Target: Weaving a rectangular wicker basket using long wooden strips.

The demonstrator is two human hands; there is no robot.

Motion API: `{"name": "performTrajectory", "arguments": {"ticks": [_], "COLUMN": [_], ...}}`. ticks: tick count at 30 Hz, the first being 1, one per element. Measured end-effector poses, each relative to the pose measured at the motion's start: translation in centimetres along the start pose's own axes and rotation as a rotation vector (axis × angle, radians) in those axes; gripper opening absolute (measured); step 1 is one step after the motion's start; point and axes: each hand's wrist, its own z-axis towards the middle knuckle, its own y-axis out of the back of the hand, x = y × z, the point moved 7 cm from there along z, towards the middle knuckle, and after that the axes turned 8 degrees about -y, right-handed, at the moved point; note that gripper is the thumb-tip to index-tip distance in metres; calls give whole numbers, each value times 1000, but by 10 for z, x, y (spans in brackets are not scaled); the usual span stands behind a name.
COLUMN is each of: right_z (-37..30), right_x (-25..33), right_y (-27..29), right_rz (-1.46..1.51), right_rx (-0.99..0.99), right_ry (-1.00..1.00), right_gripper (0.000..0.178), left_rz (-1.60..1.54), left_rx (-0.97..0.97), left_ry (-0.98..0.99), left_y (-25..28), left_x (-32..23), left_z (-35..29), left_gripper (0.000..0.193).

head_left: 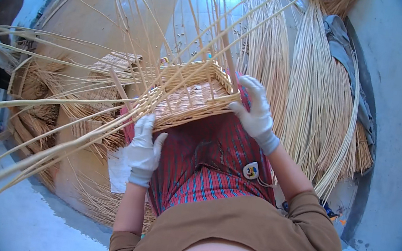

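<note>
A half-woven wicker basket (197, 115), rectangular with low sides, rests tilted over my lap. Long pale canes (56, 142) stick out from its left side and far side, well past its rim. White gloves cover both of my hands. At the basket's near left corner, my left hand (142, 152) grips the wall, its fingertips partly hidden among the canes. My right hand (256, 113) holds the right corner, thumb and fingers bent about the edge beside a thicker upright stick (228, 58).
Long bundles of peeled canes (307, 89) lie on the floor to the right, with a grey cloth (345, 53) over some. Several woven mats (107, 88) are piled at the left. A striped red cloth (206, 159) covers my lap. Pale walls stand at both sides.
</note>
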Motion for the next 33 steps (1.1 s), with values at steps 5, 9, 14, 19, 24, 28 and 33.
{"name": "performTrajectory", "arguments": {"ticks": [5, 9, 14, 19, 24, 28, 33], "right_z": [10, 51, 163, 209, 175, 145, 94], "right_x": [26, 34, 82, 141, 156, 151, -34], "right_y": [-58, -123, -161, -273, -275, -127, -40], "right_rz": [391, 648, 1195, -799, -827, 38, 521], "right_rx": [396, 311, 101, 463, 730, 128, 150], "right_ry": [-272, -548, -136, 601, 802, 687, -499], "right_gripper": [25, 47, 32, 30, 23, 16, 45], "left_rz": [-67, -748, -790, -902, -364, -80, 239], "left_rx": [-374, -339, -373, -162, -508, -393, -78], "left_ry": [-131, 467, 283, 454, 146, -370, -521], "left_y": [32, -19, -29, -53, -9, 15, -18], "left_x": [-25, 55, 71, 77, 39, -38, -73], "left_z": [59, 104, 98, 95, 95, 98, 151], "left_gripper": [57, 70, 74, 80, 53, 31, 40]}}
